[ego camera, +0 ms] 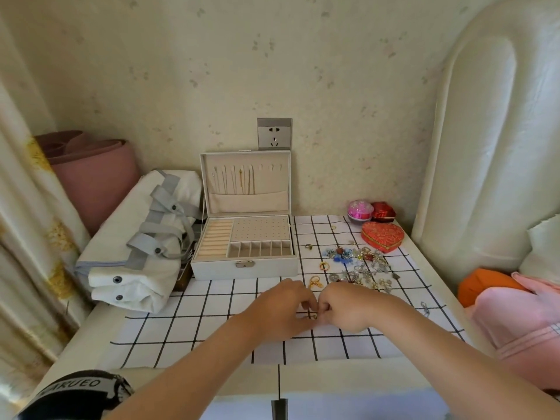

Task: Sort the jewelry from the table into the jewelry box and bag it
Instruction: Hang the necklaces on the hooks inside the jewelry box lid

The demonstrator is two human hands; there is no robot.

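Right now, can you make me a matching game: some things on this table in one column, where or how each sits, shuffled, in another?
1 grey jewelry box
2 red heart-shaped box
3 white bag with grey straps
4 small gold piece

a back right of the checked cloth
b pinched between left hand and right hand
c lid standing open
d folded, left of the jewelry box

Pairs: 1-c, 2-a, 3-d, 4-b
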